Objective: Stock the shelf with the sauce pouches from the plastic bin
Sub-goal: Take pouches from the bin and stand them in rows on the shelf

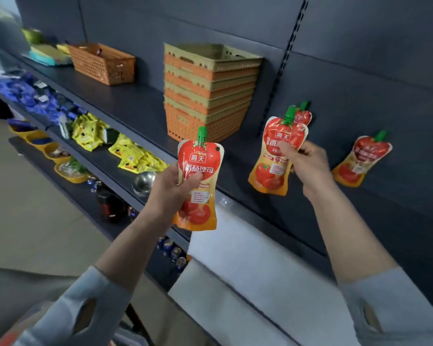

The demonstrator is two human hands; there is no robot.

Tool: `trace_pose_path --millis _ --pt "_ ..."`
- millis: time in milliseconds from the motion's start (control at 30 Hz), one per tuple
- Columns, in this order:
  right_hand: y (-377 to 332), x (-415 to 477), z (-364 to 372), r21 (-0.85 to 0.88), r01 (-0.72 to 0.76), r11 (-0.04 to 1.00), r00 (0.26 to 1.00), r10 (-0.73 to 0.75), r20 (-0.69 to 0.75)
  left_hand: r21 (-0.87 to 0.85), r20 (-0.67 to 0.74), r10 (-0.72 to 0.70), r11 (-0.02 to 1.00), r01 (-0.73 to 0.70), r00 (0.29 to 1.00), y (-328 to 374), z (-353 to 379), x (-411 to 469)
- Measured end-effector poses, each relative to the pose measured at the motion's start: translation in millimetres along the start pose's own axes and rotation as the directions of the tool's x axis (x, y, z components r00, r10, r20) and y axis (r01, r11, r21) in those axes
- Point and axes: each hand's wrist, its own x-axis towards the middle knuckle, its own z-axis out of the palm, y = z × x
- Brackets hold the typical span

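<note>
My left hand [171, 189] grips a red and orange tomato sauce pouch [200, 171] with a green cap, held upright in front of the dark shelf [125, 106]. My right hand [306, 163] pinches a second pouch [273, 168] by its middle, close to the shelf's back panel. Just behind that one stands another pouch [304, 117], mostly hidden. Farther right, a pouch [360, 161] leans against the back panel. The plastic bin is not clearly in view.
A stack of orange and beige baskets [208, 93] stands on the shelf left of the pouches, with an orange basket [103, 63] farther left. Lower shelves hold yellow packets [133, 153], blue packets [35, 96] and a metal bowl [143, 182]. White sheets [248, 270] lie below.
</note>
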Motion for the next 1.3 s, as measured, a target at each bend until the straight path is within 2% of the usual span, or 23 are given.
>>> trace_pose_path --millis 133,233,400,600,1000,1100,1200,1233,1300 --pt "20.1 69.1 -30.9 -0.047 -0.056 0.997 0.986 0.048 -0.160 0.064 -0.002 0.021 0.998 -0.021 1.000 0.3 31.2 42.5" --pt "40.1 115.8 -41.2 -0.030 -0.098 0.995 0.974 0.090 -0.210 0.056 0.000 -0.007 0.998 0.007 1.000 -6.3 52.6 72.7" --pt "69.3 168.7 -33.6 0.008 -0.147 0.989 0.962 0.144 -0.232 0.014 -0.038 -0.040 0.999 0.040 0.999 -21.1 68.1 109.7" --pt "81.7 218.9 -22.8 0.065 -0.132 0.989 0.964 0.143 -0.223 -0.031 -0.065 -0.088 0.996 0.086 0.994 -31.2 76.9 134.5" --pt "95.6 242.0 -28.8 -0.049 -0.078 0.996 0.983 0.069 -0.169 -0.049 -0.017 -0.064 0.997 0.063 0.998 -35.4 101.3 151.2" --pt "92.2 240.5 -36.7 -0.226 -0.043 0.973 0.984 0.002 -0.178 -0.023 0.000 -0.055 0.998 0.055 0.999 -36.8 111.4 153.2" --pt "68.7 210.4 -48.2 -0.364 0.124 0.923 0.925 -0.240 -0.294 -0.004 0.024 -0.052 0.999 0.052 0.998 -39.4 120.4 156.1" --pt "60.8 196.5 -48.6 -0.351 0.205 0.914 0.911 -0.309 -0.273 0.005 0.034 -0.051 0.999 0.051 0.998 -40.2 123.8 157.2" --pt "47.8 167.7 -41.7 -0.216 0.275 0.937 0.955 -0.292 -0.051 0.028 0.054 -0.047 0.999 0.045 0.997 -43.1 132.1 159.0"
